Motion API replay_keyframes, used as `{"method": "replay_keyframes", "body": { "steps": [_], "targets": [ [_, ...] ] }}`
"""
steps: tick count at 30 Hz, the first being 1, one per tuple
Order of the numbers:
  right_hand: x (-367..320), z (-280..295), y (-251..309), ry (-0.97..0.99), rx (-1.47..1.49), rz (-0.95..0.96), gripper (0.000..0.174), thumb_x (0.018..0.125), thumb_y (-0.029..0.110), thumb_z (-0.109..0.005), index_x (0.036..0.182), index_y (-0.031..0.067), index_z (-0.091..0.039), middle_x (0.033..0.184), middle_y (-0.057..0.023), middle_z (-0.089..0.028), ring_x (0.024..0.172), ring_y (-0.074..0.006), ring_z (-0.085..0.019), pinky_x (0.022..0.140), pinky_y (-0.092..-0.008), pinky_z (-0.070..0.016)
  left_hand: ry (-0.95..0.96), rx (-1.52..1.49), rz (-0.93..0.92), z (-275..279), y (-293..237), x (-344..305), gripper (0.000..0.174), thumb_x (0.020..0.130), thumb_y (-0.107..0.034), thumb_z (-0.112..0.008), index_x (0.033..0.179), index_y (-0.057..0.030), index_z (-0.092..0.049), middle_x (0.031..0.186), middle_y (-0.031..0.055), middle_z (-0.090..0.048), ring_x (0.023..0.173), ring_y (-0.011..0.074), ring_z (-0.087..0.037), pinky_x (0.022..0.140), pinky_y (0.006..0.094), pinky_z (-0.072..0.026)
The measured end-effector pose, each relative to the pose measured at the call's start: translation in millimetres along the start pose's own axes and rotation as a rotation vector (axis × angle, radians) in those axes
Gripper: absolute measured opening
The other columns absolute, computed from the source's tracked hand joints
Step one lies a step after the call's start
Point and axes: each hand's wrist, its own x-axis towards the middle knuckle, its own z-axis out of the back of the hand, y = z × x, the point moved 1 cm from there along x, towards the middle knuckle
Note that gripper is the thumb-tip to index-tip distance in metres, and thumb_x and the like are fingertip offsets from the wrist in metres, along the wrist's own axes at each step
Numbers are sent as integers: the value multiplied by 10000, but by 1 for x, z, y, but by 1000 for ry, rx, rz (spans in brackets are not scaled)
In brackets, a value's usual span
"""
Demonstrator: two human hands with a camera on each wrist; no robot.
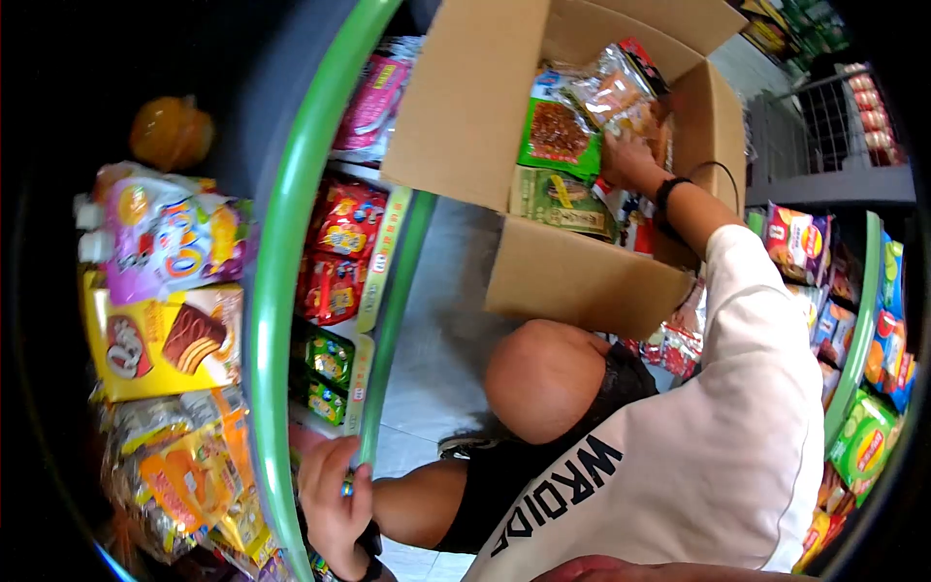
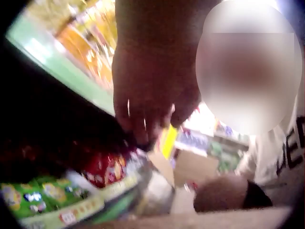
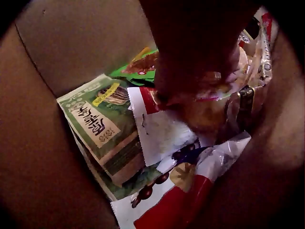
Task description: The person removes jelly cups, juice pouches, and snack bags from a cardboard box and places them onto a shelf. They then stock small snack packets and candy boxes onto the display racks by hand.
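Inside an open cardboard box (image 1: 587, 276), my right hand (image 1: 630, 160) grips the lower part of a clear snack bag (image 1: 616, 92) with orange-brown contents. Its fingertips are partly hidden, and the right wrist view shows the hand dark over the packs. Beside it lie a green pack with brown food (image 1: 560, 134) and a flatter olive-green pack (image 3: 102, 119). A red and white packet (image 3: 183, 193) is below the hand in that view. My left hand (image 1: 335, 495) hangs loosely curled beside the green-edged shelf, its fingers pointing down in the left wrist view.
On the left, a shelf with a green rim (image 1: 276, 281) bears a yellow cake box (image 1: 165, 339), a purple-and-white bag (image 1: 175, 233) and orange packs. Red packs (image 1: 335, 276) fill a lower shelf. My bent knee (image 1: 543, 378) is below the box; chip bags (image 1: 863, 436) line the right.
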Motion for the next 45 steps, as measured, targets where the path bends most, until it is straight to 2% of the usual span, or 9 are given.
{"method": "replay_keyframes", "body": {
  "steps": [8,14,17,20,28,34,38,43,45],
  "targets": [
    [15,21,13,194,-94,-97,837,733,426,-750,1361,-11,-411,1225,-277,-562,1143,-436,-594,903,-533,-515,87,-72,-553,0,-73,119,295,841,-93,-698,1124,-28,-643,1041,142,-668,953,355,-643,843,429,-519],
    [-51,156,17,332,431,63,965,719,470,-705,1364,-170,-377,1316,-362,-535,1247,-413,-541,1051,-396,-438,-86,-116,-614,-56,-80,192,482,843,-158,-717,1280,-46,-547,1229,186,-588,1117,389,-569,950,458,-474],
    [-87,201,21,294,817,326,756,830,200,-664,1461,-30,-315,1165,-137,-630,1017,-188,-603,849,-328,-513,-284,-64,-631,-82,-98,209,671,788,-183,-771,1374,-72,-465,1360,220,-485,1236,419,-478,1044,481,-410],
    [-144,264,74,392,998,423,639,861,217,-652,1386,-45,-398,1067,-133,-637,943,-177,-629,789,-310,-528,-404,51,-761,-84,-123,215,835,708,-181,-825,1419,-61,-405,1410,237,-426,1289,447,-415,1094,501,-360],
    [-181,310,129,571,1182,547,636,900,246,-610,1411,-65,-394,1152,-174,-638,968,-201,-668,840,-344,-565,-420,-340,-593,-76,-102,213,730,610,-104,-869,1240,-27,-510,1155,144,-594,1082,321,-599,921,419,-500],
    [-192,326,118,324,2151,519,477,1003,389,-506,1253,-14,-556,1201,-151,-657,1088,-255,-664,938,-381,-548,-323,-1038,-585,-83,-74,215,776,620,-17,-911,1258,-27,-470,1169,91,-602,1144,182,-589,982,351,-504],
    [-197,299,175,-346,2240,544,366,1008,316,-542,1178,-7,-571,1192,-148,-654,1089,-245,-655,972,-417,-523,-205,-1244,-599,-80,-83,203,752,663,-58,-905,1265,-5,-457,1209,113,-582,1127,187,-595,970,340,-511],
    [-188,263,216,-535,2295,715,368,920,83,-667,1228,-39,-506,1153,-120,-625,1097,-201,-622,990,-361,-494,-276,-1316,-540,-77,-89,200,825,658,-37,-907,1310,-1,-403,1256,136,-555,1156,213,-583,989,357,-504],
    [-197,262,228,-707,1871,952,518,848,48,-743,1280,-37,-470,1227,-129,-595,1157,-198,-587,1017,-347,-465,-454,-1245,-602,-71,-86,199,893,672,-44,-901,1367,-10,-342,1306,158,-518,1195,248,-565,1005,376,-496]
  ]
}}
